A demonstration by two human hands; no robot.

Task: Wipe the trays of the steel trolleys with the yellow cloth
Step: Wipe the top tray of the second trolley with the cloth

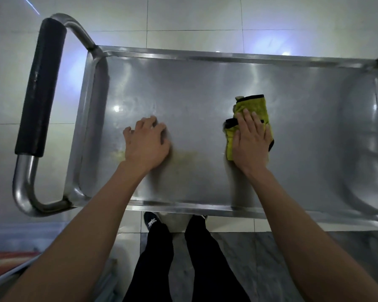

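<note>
- Pale glossy floor tiles (194, 18), which I see beyond the far edge.
- Grey marbled tiles (260, 258), nearer me.
- Black trouser legs (183, 258) and one black shoe (151, 221).
- Red striped item (7, 257), lower left, too blurred for me to identify.

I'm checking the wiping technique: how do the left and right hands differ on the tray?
The right hand presses flat on the yellow cloth; the left hand rests bare on the steel tray. The left hand's fingers are slightly bent, the right hand's straighter. The left hand lies nearer the black-padded handle. Both lie palm down.
</note>
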